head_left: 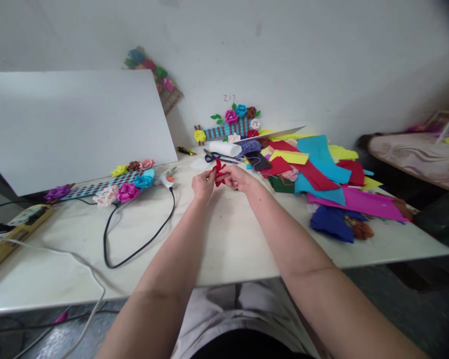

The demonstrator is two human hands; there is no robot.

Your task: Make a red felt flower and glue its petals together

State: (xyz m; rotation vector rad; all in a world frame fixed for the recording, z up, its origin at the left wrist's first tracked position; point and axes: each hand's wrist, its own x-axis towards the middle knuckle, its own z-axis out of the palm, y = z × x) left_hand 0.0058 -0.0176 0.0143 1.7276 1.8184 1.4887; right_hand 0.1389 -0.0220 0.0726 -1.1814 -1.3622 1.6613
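Red paper [219, 175], pinched by the left hand [203, 185] and right hand [235, 178] over the surface [239, 244], looks only part-shaped, whereas flowers [127, 192] at nine o'clock seem finished and sheets [322, 162] at three remain loose.

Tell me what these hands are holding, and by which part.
Both the left hand and right hand hold a red petal-like piece: the left by its left edge, the right by its right side. The fingers hide the exact grip.
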